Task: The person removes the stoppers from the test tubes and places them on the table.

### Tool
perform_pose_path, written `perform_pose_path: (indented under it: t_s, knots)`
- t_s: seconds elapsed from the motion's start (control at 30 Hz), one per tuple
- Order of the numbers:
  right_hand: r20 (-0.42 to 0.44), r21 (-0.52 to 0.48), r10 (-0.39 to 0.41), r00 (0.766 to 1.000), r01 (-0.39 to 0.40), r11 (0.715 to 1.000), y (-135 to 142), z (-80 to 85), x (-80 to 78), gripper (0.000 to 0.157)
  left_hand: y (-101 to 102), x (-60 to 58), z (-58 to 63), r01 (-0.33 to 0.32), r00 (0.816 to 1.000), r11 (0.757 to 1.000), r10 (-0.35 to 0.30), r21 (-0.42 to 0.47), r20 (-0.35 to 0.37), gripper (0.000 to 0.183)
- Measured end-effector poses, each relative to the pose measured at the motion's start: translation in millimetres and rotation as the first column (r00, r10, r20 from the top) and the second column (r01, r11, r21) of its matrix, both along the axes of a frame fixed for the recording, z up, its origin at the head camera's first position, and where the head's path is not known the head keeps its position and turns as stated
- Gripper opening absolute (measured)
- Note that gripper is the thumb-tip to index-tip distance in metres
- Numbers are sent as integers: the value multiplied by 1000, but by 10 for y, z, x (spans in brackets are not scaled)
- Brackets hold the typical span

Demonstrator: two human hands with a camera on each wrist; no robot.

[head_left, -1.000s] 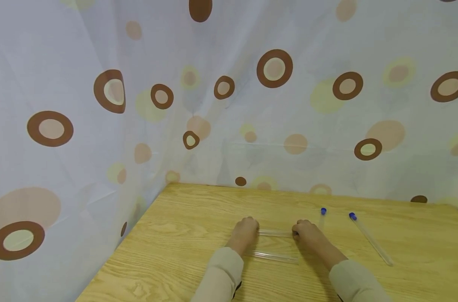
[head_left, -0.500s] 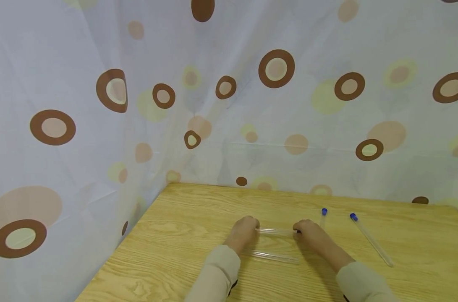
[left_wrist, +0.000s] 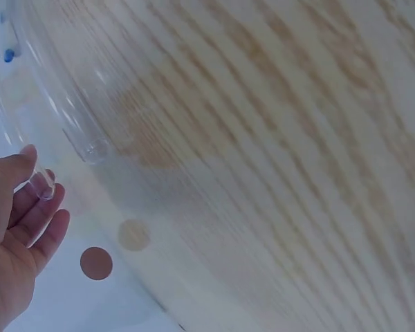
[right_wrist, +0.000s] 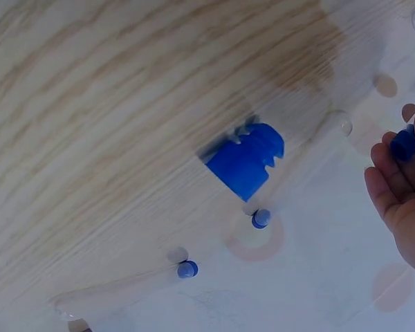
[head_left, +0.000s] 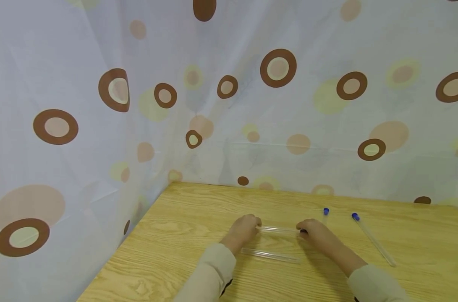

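My left hand pinches the rounded end of a clear test tube, which runs across toward my right hand. In the left wrist view, thumb and fingers grip that tube end. My right hand pinches a blue stopper at the tube's right end; I cannot tell whether it sits in the mouth. A second clear test tube lies on the table, nearer the body, with no stopper on it. Another blue stopper, ridged, lies on the table in the right wrist view, hidden in the head view.
To the right lie two test tubes with blue stoppers: one slanting test tube, and another whose stopper shows beyond my right hand. The wooden table meets a spotted curtain behind and at left.
My forearms have spread apart, uncovering more of the lying tube's left end. Both hands keep their grips, and the held tube stays between them. The head view has shifted slightly.
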State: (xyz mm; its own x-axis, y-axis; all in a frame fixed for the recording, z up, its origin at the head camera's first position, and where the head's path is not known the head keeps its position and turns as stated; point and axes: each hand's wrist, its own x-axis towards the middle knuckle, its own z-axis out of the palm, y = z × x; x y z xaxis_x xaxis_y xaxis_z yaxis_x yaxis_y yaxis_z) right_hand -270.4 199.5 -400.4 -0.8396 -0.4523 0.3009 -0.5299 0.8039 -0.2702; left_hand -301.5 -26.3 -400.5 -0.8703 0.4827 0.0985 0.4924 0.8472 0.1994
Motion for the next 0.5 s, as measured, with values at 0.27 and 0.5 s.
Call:
perform_pose_path:
  t_s: [0.27,0.5]
  knots:
    - [-10,18,36,999,-36,999,42,57,45,9,-17,-4,43,31,999,999,-31,7,-29,20]
    - [-18,27,52,999,-51,998,100,57,112,11,-6,60,71,58,998,998,-58,23,-18,20]
